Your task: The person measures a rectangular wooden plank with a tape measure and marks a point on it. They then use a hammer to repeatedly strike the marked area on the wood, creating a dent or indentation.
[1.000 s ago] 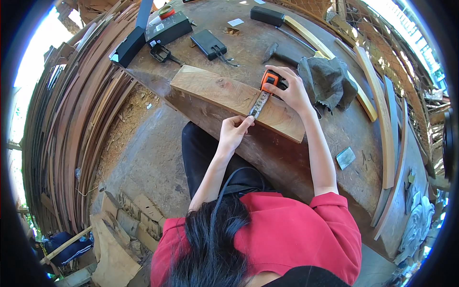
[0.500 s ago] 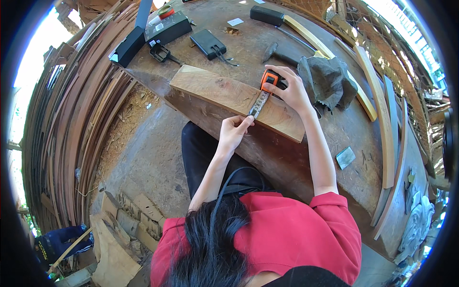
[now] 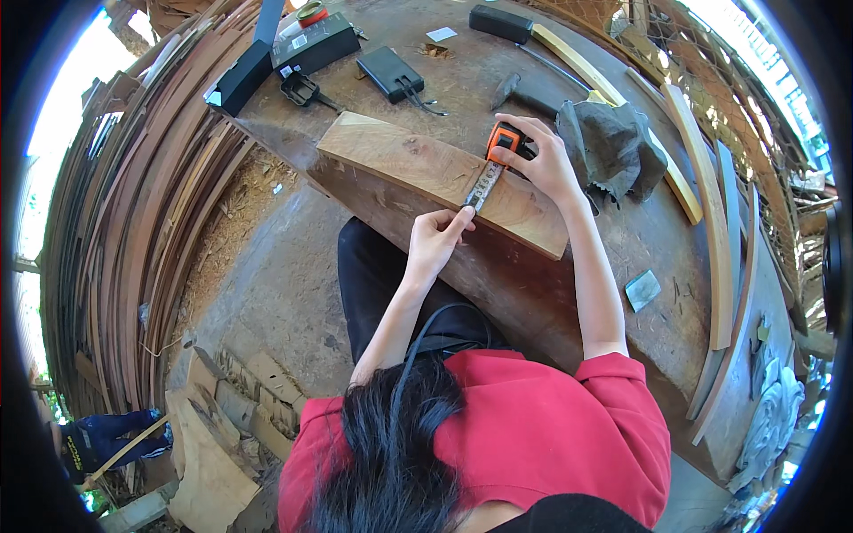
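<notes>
A thick wooden board (image 3: 400, 162) lies along the near edge of the workbench. Across its width runs the short silver blade of an orange and black tape measure (image 3: 505, 142). My right hand (image 3: 546, 160) is closed round the tape measure's case at the board's far edge, with the thumb on its near side. At the near edge, my left hand (image 3: 435, 238) pinches the blade's end between thumb and fingertip. Just right of my right hand lies a crumpled grey cloth (image 3: 611, 147). A hammer (image 3: 524, 96) rests beyond the board.
On the bench (image 3: 613, 258) lie a black power bank (image 3: 391, 75), black boxes (image 3: 316, 44), a small greenish block (image 3: 642, 290) and long wood strips (image 3: 702, 213). Stacked planks (image 3: 133, 222) stand at left. A person's dark-clothed legs (image 3: 115, 440) show at lower left.
Both hands keep their hold on the tape measure, with almost no movement across the board. The view has shifted slightly. At lower left, the other person's legs have moved a little.
</notes>
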